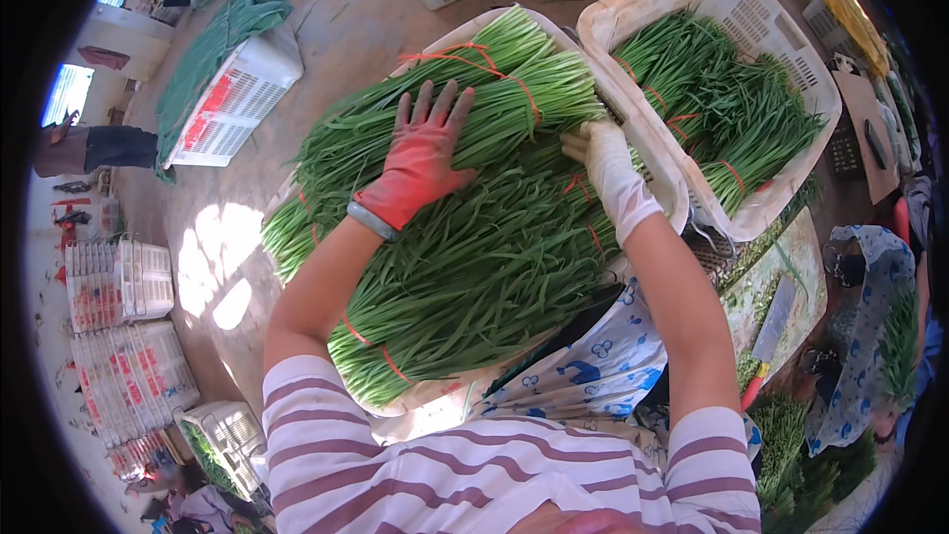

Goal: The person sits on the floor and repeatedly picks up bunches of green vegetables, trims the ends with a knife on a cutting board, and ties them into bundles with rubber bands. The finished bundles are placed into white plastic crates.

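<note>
Long green leafy bundles (474, 237) are filling the near crate (668, 183), heaping above its rim and covering much of its left edge. Right of the crate, a second crate (766, 15) is standing just beside it, leaving little room; left of it, the floor (336, 59) is stretching away, catching patches of sunlight. The leaves are hiding the crate's bottom, and the left forearm (326, 287) is covering part of the heap! The left hand (420, 163), wearing a red glove, is spreading its fingers over the bundles toward the crate's far side. The right hand (605, 168), gloved in white, is bending its fingers at pale stem ends near the crate's right rim; whether it is pinching any, I cannot tell. Orange ties (532, 99) are circling the slender stalks, and right of the crate a knife (774, 321) is lying.
</note>
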### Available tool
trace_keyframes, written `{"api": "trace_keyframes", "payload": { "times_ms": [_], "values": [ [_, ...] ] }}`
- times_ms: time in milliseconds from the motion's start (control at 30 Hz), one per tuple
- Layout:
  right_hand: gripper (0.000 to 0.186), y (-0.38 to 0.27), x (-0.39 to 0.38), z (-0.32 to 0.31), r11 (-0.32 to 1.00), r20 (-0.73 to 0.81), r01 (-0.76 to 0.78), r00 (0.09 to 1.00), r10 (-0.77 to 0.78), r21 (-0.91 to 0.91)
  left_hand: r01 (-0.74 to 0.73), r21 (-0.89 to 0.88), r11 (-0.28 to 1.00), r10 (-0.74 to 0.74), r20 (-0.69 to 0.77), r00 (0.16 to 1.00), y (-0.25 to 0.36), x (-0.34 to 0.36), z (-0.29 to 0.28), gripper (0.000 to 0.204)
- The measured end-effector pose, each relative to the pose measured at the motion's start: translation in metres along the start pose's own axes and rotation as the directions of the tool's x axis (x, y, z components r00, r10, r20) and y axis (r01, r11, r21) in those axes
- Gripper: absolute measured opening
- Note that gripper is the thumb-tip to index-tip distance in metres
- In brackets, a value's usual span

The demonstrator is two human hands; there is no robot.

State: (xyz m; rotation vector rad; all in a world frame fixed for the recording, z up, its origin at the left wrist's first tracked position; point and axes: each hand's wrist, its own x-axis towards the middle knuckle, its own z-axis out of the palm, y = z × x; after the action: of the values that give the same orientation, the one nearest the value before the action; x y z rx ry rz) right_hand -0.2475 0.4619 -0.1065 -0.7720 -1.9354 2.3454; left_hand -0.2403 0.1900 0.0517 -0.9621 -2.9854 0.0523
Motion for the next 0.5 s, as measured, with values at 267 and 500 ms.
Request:
{"api": "trace_keyframes", "payload": {
  "times_ms": [267, 500],
  "values": [
    [0.034, -0.069, 0.028, -0.014, 0.942, 0.326, -0.205, 0.939, 0.113, 0.265, 0.039, -0.1, 0.994, -0.048, -0.095, 0.994, -0.034, 0.015, 0.045, 0.12],
    [0.019, -0.061, -0.045, -0.038, 0.982, 0.187, 0.07, 0.982, -0.037, -0.177, 0.046, -0.069, 0.997, -0.053, -0.096, 0.994, -0.027, 0.016, 0.044, 0.12]
  ]
}}
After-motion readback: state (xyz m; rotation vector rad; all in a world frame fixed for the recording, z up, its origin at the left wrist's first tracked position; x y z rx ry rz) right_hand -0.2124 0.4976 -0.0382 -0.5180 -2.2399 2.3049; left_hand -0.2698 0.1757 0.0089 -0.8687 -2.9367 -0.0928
